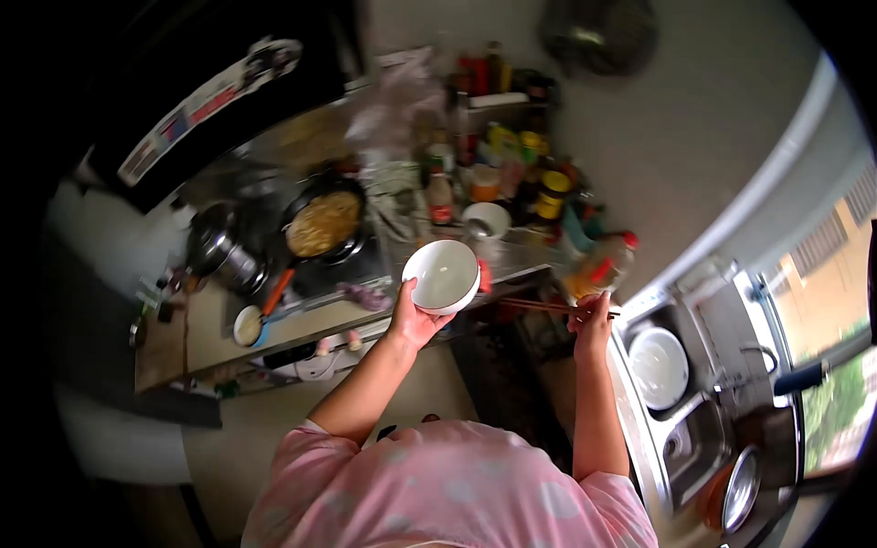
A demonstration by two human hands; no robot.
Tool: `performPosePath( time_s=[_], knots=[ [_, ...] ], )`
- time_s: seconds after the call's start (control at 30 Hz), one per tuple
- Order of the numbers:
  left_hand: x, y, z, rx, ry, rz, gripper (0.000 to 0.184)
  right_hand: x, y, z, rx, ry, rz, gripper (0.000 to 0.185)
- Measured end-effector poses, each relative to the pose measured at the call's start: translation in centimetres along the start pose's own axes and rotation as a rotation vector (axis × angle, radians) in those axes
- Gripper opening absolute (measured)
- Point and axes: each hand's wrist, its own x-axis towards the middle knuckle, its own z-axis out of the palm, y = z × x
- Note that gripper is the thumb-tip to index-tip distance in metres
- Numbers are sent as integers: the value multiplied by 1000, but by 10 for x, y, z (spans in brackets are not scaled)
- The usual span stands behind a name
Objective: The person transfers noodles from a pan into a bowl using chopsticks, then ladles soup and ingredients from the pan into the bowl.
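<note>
Nearer you than the wok (354,243) and to its right, your left hand (418,320) grips the bowl (444,276), round, glossy white, its inside facing up. Your right hand (591,317) is closed around the thin, reddish-brown chopsticks (539,305).

- The one camera sits on the head of this person (603,411), looking forward and steeply down.
- It is quite near to the pink shirt (457,484), left hand (422,318) and right hand (592,315).
- Its wide view reaches from stove (370,269) to sink (702,447).
</note>
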Motion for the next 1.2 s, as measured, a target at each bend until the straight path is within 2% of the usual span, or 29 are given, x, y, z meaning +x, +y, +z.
performPosePath(
  time_s=[0.07,0.27,0.4,0.47,0.53,0.6,0.77,0.87,0.9,0.93,1.0,1.13,1.2],
  knots=[
    [-15,36,-38,-64,94,48,57,-1,26,58,-24,-8,78,43],
    [-58,112,-128,-156,196,216,63,-7,69,190,-2,-397,101,18],
    [-79,145,-158,-207,267,321,66,17,93,262,13,-523,144,21],
    [-77,158,-177,-231,296,357,66,31,102,300,-36,-514,129,26],
    [-76,174,-184,-244,350,380,66,54,120,338,-82,-497,106,32],
    [-69,189,-196,-251,409,390,64,85,147,370,-160,-580,6,33],
    [-44,229,-213,-189,548,409,62,152,207,442,-411,-699,-31,25],
    [-35,246,-223,-207,572,441,58,196,235,473,-667,-815,54,21],
    [-32,250,-222,-217,585,458,58,203,243,482,-646,-821,68,21],
    [-30,254,-224,-226,598,472,58,211,248,492,-713,-828,163,22],
    [-26,257,-236,-260,601,461,58,225,264,505,-634,-904,244,23],
    [-24,271,-228,-279,642,475,61,234,290,526,-677,-938,452,25],
    [-22,275,-234,-294,628,488,62,226,301,532,-658,-965,457,27]
  ],
)
